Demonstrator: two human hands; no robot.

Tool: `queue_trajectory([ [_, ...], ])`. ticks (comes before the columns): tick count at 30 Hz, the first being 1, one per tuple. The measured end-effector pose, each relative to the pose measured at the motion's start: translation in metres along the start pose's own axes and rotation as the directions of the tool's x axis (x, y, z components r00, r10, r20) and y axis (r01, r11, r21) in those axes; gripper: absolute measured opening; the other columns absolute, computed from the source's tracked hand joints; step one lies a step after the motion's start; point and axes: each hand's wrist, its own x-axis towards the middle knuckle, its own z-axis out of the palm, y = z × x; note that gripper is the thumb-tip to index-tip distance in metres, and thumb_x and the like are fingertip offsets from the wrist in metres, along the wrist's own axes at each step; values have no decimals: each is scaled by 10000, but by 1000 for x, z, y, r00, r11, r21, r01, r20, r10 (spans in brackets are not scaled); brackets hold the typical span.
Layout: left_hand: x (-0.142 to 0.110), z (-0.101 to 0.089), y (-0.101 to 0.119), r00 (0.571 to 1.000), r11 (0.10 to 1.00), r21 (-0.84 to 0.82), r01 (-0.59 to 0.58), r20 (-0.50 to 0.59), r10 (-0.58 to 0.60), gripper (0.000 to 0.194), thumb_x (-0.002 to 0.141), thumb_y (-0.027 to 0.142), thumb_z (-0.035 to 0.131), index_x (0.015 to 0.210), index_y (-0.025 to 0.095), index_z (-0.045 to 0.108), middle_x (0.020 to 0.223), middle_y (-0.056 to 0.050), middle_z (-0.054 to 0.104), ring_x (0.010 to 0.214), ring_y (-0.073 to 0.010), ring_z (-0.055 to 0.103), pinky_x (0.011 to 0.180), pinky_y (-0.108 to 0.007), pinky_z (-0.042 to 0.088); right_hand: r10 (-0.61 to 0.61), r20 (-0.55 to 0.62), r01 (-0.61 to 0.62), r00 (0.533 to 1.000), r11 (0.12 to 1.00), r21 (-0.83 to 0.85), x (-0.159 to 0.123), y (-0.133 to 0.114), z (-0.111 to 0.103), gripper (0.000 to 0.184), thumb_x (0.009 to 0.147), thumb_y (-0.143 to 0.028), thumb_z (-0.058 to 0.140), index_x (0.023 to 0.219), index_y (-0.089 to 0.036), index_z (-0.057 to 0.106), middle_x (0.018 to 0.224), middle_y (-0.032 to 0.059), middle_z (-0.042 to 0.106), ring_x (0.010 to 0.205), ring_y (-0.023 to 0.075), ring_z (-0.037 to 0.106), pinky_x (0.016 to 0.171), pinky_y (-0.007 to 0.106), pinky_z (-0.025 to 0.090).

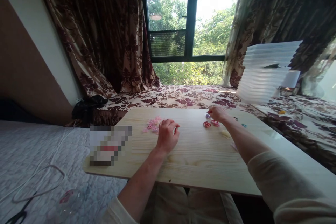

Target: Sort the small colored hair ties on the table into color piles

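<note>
My left hand (168, 133) is over the table beside a loose pile of pink loops that look like small hair ties (152, 125). Its fingers are loosely bent, with a gap between thumb and forefinger, and nothing shows in them. Farther right, my right hand (218, 113) points down with its fingers pinched together at a small purple bundle (208, 116); what they hold, if anything, is too small to make out. Close by lie a red bundle (207, 124) and a pink bundle (215, 123). A pale yellow bundle (225, 133) sits beside my right forearm.
The pale wooden table (194, 161) also carries a teal loop (244, 125), a lilac bundle (234, 146) and a blurred-out flat object (110, 147). White foam sheeting (265, 73) stands behind at right. A cable (39, 168) lies on the bed at left.
</note>
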Motion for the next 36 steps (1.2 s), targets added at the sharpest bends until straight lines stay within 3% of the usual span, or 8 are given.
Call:
queue_trajectory([
  [7,0,0,0,1000,1000,-3,21,2,-21,196,759,97,546,845,209,683,965,-57,638,979,-219,546,944,-406,400,1,5,-1,1000,999,-36,-1,-6,-3,253,737,-130,576,871,-234,764,953,82,730,803,183,646,646,245,429],
  [11,0,0,-3,999,999,29,29,35,-30,200,760,99,552,854,212,687,975,-59,632,989,-220,541,954,-417,388,-22,-22,22,1000,1000,-22,-2,-15,-20,265,762,-155,556,907,-240,762,944,79,733,810,188,645,658,248,428],
  [17,-2,3,-5,990,993,116,20,135,-36,213,755,76,543,820,209,696,960,-69,641,1038,-236,508,966,-433,361,-206,-108,219,973,968,123,-45,-70,-49,285,812,-250,515,984,-249,742,934,43,735,805,190,642,641,249,408],
  [20,-4,4,-4,983,987,161,10,178,-39,202,760,87,541,809,205,698,958,-80,657,1061,-259,491,969,-461,344,-315,-124,338,941,898,282,-87,-104,-35,258,821,-267,506,904,-248,750,845,22,741,745,158,643,625,226,402],
  [23,-5,5,-6,982,986,167,9,184,-40,186,772,116,542,805,206,701,953,-95,662,1069,-275,480,976,-484,328,-312,-107,328,944,862,386,-115,-122,-2,256,831,-276,489,859,-257,742,818,11,741,713,157,642,612,235,402],
  [28,2,-4,-17,988,976,213,49,133,-79,177,775,137,551,823,215,703,966,-95,676,1079,-270,473,1010,-497,286,-219,-136,258,966,844,470,-116,-118,41,267,851,-282,462,881,-249,725,865,22,745,776,173,657,680,257,433],
  [32,17,-29,-31,989,946,315,71,103,-108,188,781,156,554,856,219,715,1016,-113,687,1076,-291,480,1031,-561,218,-234,-176,289,956,849,442,-115,-114,46,269,864,-283,452,896,-259,717,914,23,741,846,178,655,710,257,437],
  [36,26,-57,-52,977,909,404,101,134,-168,204,786,161,536,779,216,731,907,-123,704,1036,-308,508,1028,-590,204,-240,-159,285,958,872,398,-120,-116,43,271,875,-274,446,887,-252,715,930,33,735,866,181,651,708,254,422],
])
